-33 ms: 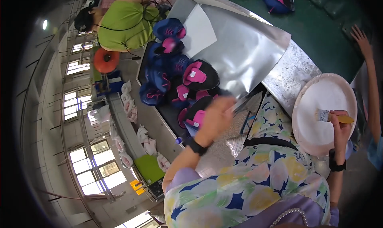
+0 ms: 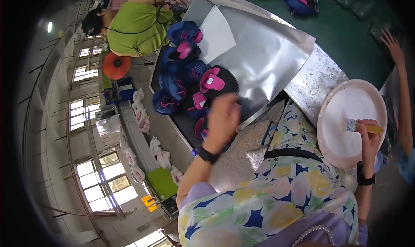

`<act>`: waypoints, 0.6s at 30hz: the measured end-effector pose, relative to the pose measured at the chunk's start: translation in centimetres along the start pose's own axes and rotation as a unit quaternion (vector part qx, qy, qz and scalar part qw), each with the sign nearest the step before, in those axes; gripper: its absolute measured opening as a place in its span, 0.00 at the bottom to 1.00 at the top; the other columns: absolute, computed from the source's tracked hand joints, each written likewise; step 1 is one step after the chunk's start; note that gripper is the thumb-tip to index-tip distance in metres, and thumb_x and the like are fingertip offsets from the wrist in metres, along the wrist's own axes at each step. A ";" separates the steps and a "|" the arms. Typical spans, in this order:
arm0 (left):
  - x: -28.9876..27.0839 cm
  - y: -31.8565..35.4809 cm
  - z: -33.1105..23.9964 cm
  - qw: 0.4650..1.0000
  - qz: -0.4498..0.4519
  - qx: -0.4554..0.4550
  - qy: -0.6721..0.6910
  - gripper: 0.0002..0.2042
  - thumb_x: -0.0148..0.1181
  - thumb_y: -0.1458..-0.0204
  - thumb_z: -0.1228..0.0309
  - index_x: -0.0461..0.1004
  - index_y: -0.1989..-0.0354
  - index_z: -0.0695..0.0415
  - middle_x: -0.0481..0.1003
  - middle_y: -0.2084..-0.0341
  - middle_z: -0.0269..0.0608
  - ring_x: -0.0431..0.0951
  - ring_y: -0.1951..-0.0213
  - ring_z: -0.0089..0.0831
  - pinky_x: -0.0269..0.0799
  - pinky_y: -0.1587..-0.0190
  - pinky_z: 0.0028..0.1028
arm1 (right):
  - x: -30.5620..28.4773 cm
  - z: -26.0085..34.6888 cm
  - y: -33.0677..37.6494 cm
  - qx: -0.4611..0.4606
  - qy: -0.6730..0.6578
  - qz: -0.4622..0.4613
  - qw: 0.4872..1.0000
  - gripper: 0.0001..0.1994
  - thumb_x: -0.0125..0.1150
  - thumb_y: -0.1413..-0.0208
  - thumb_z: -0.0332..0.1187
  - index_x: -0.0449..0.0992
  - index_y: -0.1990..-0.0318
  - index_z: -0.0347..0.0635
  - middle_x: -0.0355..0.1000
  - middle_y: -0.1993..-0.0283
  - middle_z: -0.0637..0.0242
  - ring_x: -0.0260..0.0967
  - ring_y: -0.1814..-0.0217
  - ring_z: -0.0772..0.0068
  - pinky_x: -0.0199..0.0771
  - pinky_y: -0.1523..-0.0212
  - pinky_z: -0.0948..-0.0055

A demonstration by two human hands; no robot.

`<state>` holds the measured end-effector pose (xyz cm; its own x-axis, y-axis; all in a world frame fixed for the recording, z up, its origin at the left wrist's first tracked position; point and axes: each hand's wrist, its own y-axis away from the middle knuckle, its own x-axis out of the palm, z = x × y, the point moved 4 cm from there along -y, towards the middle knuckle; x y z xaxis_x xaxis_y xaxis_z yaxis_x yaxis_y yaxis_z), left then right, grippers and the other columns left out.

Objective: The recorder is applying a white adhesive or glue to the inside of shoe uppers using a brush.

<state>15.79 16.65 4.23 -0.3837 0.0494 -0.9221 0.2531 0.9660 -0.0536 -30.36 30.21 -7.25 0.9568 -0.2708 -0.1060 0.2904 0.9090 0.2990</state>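
My left hand [image 2: 224, 119], with a black wristband, is over a cluster of navy and pink shoe uppers [image 2: 214, 80] on a dark tray. Its fingers are bent down and mostly hidden behind the back of the hand, so I cannot see whether they grip an upper. On the right, my right hand [image 2: 369, 139] is closed around a flat brush [image 2: 350, 125] with a yellow handle. The whitish bristles are over a round, pale basin [image 2: 322, 132] with a white coating or liquid inside.
Shiny sheet metal [image 2: 272, 52] covers the bench, with a white sheet [image 2: 216, 35] at its left. Beyond is a green work surface [image 2: 354, 35] carrying more shoe uppers [image 2: 301, 0]. A person in green [image 2: 138, 28] works at far left; another person's hand [image 2: 392, 43] reaches in at right.
My left hand has moved left and slightly up, from the tray's right edge to over the shoe uppers. My right hand and the brush have stayed put.
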 end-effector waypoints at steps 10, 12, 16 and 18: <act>-2.0 8.0 23.4 0.789 0.296 -0.493 0.217 0.06 0.64 0.44 0.70 0.77 0.60 0.57 0.77 0.70 0.30 0.78 0.71 0.20 0.74 0.76 0.25 | 0.5 -0.6 1.4 0.009 -0.003 -0.013 1.000 0.07 0.59 0.36 0.31 0.74 0.58 0.35 0.75 0.58 0.65 0.71 0.57 0.79 0.70 0.53 0.79; -2.8 -1.9 15.3 0.846 0.225 -0.431 0.218 0.10 0.58 0.47 0.76 0.78 0.56 0.55 0.77 0.70 0.32 0.77 0.73 0.21 0.72 0.78 0.23 | 0.1 -1.3 1.5 0.009 0.002 -0.035 0.999 0.07 0.59 0.36 0.31 0.74 0.58 0.35 0.75 0.58 0.65 0.71 0.57 0.79 0.70 0.53 0.79; -2.3 -14.2 7.2 0.989 0.060 0.031 -0.132 0.12 0.56 0.58 0.77 0.81 0.64 0.60 0.79 0.73 0.51 0.81 0.71 0.43 0.77 0.68 0.40 | 0.3 -1.1 2.6 0.006 0.011 -0.068 0.998 0.07 0.60 0.36 0.31 0.74 0.58 0.36 0.75 0.58 0.66 0.71 0.58 0.79 0.70 0.54 0.79; 3.7 -16.7 4.3 0.953 0.079 0.079 -0.282 0.07 0.55 0.58 0.74 0.78 0.72 0.60 0.77 0.72 0.55 0.80 0.65 0.52 0.77 0.60 0.47 | 1.4 -1.5 2.3 0.000 0.011 -0.070 0.997 0.06 0.60 0.38 0.29 0.75 0.58 0.36 0.75 0.59 0.66 0.71 0.59 0.79 0.70 0.54 0.79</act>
<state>13.92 -0.40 0.10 0.1973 0.0044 -0.9803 0.4162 0.9050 0.0878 -28.39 32.46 -8.12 0.9061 -0.3883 -0.1680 0.4215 0.8623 0.2805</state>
